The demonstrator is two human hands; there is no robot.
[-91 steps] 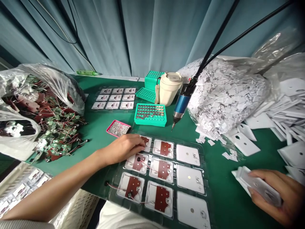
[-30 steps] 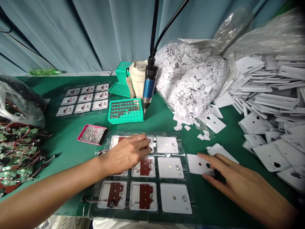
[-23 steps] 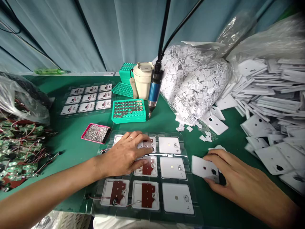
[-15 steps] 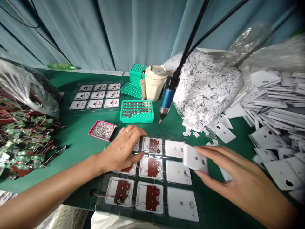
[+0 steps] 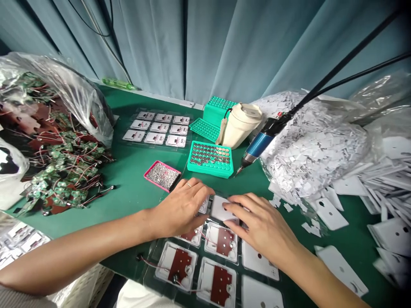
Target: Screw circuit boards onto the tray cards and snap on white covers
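My right hand (image 5: pixel 260 218) is closed on a white plastic cover (image 5: pixel 219 208), which lies over the upper middle cell of a clear plastic tray (image 5: pixel 148 273). Left of it, my left hand (image 5: pixel 183 207) bends over the upper left cell, its thumb apart from the fingers. A white case (image 5: pixel 204 206) shows partly between that thumb and forefinger; any contact is hidden. Nearer me, open white cases hold brown boards (image 5: pixel 217 282) with thin wires. Down the tray's right column lie white covers (image 5: pixel 261 293), partly under my right arm.
Behind the tray are a pink tray of tiny metal parts (image 5: pixel 163 174), a green holder of button cells (image 5: pixel 210 158), a cream cup (image 5: pixel 240 126) and a hanging blue screwdriver (image 5: pixel 260 143). Circuit boards (image 5: pixel 70 171) pile up left; white scraps (image 5: pixel 311 149) and covers (image 5: pixel 388 205) fill the right.
My right hand has carried the white cover leftward onto the tray's upper middle cell. My left hand stays over the upper left cell. The view has turned left.
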